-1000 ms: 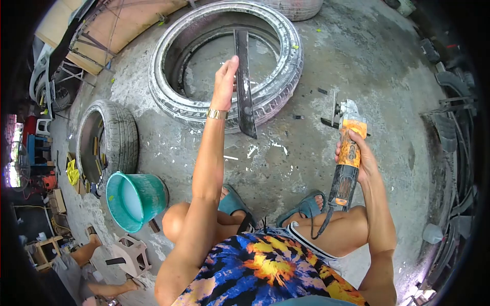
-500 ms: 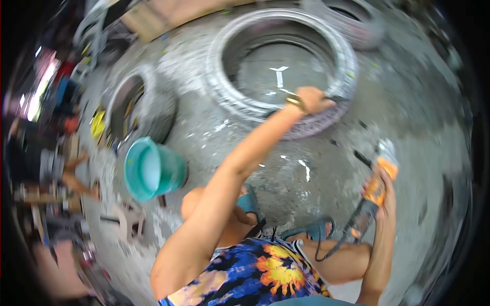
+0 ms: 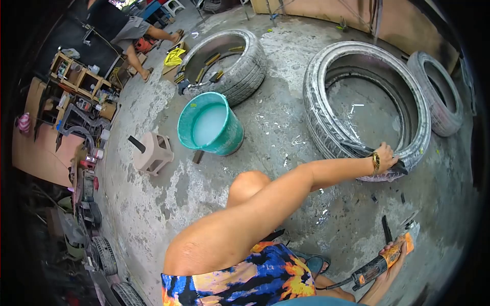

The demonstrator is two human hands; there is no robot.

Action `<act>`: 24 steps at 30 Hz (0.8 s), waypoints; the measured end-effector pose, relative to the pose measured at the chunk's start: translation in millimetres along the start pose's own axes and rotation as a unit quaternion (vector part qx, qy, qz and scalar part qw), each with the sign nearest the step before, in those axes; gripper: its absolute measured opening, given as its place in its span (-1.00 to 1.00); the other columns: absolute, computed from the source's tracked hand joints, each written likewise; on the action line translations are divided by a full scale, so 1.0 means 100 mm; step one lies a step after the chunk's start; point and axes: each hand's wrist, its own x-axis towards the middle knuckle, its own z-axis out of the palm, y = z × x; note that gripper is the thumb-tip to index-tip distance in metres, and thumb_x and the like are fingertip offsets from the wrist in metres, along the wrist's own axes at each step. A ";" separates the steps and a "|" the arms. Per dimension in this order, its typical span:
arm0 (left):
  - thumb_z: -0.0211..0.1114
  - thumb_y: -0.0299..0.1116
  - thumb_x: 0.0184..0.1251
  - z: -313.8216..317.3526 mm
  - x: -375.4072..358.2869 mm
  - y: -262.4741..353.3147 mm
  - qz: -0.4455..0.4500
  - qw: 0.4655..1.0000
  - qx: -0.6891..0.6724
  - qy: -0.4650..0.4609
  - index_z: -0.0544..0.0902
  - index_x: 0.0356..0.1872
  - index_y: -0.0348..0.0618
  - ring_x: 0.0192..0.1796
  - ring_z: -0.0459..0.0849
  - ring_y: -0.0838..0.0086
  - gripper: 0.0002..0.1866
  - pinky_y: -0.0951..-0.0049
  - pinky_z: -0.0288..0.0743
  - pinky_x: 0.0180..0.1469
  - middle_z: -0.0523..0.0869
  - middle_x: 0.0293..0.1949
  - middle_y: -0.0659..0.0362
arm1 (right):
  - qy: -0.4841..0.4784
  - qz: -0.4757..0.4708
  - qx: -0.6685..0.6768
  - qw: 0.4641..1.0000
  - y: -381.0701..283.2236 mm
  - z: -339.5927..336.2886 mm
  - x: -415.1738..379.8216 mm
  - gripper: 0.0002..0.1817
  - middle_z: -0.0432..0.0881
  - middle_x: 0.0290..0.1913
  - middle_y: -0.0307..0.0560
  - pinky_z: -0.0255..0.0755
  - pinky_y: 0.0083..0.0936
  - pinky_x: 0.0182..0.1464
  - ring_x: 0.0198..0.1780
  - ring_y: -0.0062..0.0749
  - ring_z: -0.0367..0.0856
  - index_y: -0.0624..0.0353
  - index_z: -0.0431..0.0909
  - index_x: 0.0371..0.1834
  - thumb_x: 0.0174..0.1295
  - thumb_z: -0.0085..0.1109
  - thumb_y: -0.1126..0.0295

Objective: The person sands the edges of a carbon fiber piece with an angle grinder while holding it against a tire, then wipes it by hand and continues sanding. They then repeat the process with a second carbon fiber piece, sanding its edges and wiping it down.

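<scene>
My left hand (image 3: pixel 385 156), with a gold band at the wrist, is closed on a black strip (image 3: pixel 399 168) at the near rim of a large tire (image 3: pixel 315 109). The strip's dark length shows on both sides of my fingers. The tire lies on its side, its rim wet and greyish white. At the lower right, my right hand (image 3: pixel 397 261) is wrapped round an orange and black angle grinder (image 3: pixel 375 269), its head pointing up and away. A black bar (image 3: pixel 386 229) lies on the floor beside the grinder's head. White scraps lie inside the tire's opening.
A teal bucket (image 3: pixel 232 133) of cloudy liquid stands left of centre, near a second tire (image 3: pixel 245 76) with yellow-black pieces in it. A small beige stool (image 3: pixel 153 153) is further left. Another tire (image 3: pixel 451 115) leans at right. A person's leg (image 3: pixel 135 58) shows at upper left, near shelves.
The view has swung left, so the tire and both hands now appear further right. My left hand is still at the tire's near rim, and the grinder is still in my right hand.
</scene>
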 end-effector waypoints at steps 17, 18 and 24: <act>0.50 0.06 -0.02 -0.10 -0.13 0.03 -0.014 0.995 -0.100 -0.026 0.31 0.41 0.01 -0.03 0.67 0.12 -0.07 0.02 0.64 -0.19 0.60 0.00 -0.03 | -0.013 -0.001 0.012 1.000 0.00 0.08 0.10 -0.62 0.58 -0.36 -0.09 0.65 -0.45 -0.41 -0.42 -0.39 0.63 0.17 0.47 0.00 0.36 0.19 0.10; 0.48 0.04 0.02 -0.07 -0.10 0.00 -0.009 0.993 -0.122 -0.005 0.34 0.40 0.01 -0.03 0.67 0.12 -0.11 0.07 0.64 -0.16 0.61 -0.01 -0.02 | -0.006 -0.003 0.019 1.000 0.00 0.07 0.11 -0.61 0.60 -0.37 -0.07 0.66 -0.43 -0.41 -0.43 -0.37 0.64 0.17 0.47 0.03 0.37 0.16 0.10; 0.40 0.03 0.14 -0.22 0.29 -0.15 0.030 0.984 -0.136 -0.112 0.56 0.17 -0.02 -0.03 0.72 0.14 -0.40 0.22 0.60 -0.04 0.70 -0.08 -0.02 | -0.006 -0.011 0.016 1.000 0.02 0.11 0.08 -0.63 0.58 -0.37 -0.08 0.64 -0.45 -0.44 -0.44 -0.39 0.62 0.22 0.47 -0.07 0.37 0.17 0.10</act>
